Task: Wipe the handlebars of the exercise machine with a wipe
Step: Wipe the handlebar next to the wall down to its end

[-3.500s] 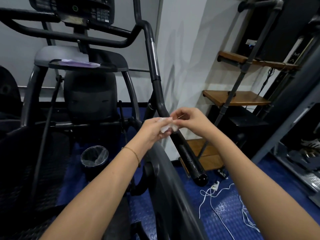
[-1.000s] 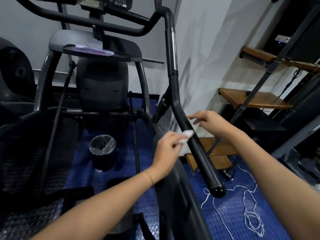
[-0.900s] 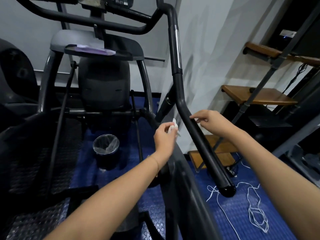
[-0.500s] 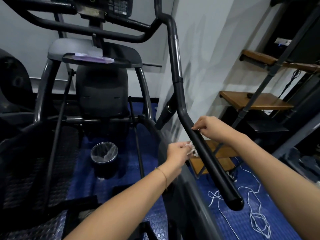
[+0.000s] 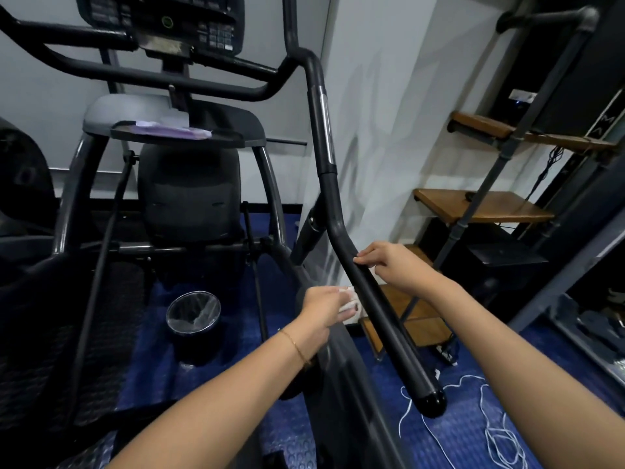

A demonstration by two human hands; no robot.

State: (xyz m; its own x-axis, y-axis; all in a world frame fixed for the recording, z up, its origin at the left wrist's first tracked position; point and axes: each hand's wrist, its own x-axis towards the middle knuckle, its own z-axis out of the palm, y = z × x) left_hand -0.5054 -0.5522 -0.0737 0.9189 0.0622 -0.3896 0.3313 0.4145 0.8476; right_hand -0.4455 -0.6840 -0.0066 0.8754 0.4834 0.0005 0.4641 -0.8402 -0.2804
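A long black handlebar (image 5: pixel 382 319) of the exercise machine slopes from the upper middle down to a rounded end cap at the lower right. My left hand (image 5: pixel 321 308) grips a small crumpled white wipe (image 5: pixel 350 304) and presses it against the left side of the bar, about halfway down the grip. My right hand (image 5: pixel 389 262) rests on the bar just above, with its fingertips on top of the tube and its thumb behind it. Part of the wipe is hidden behind the bar.
The machine's console (image 5: pixel 162 22) and tray with a purple packet (image 5: pixel 172 132) are at the upper left. A small lined bin (image 5: pixel 193 314) stands on the blue floor. Wooden shelves (image 5: pixel 480 206) stand on the right. White cables (image 5: pixel 473 431) lie under the bar's end.
My left hand has brought the wipe from beside the bar down onto its left side. My right hand has gone from hovering near the bar to resting on it. The view has tilted slightly.
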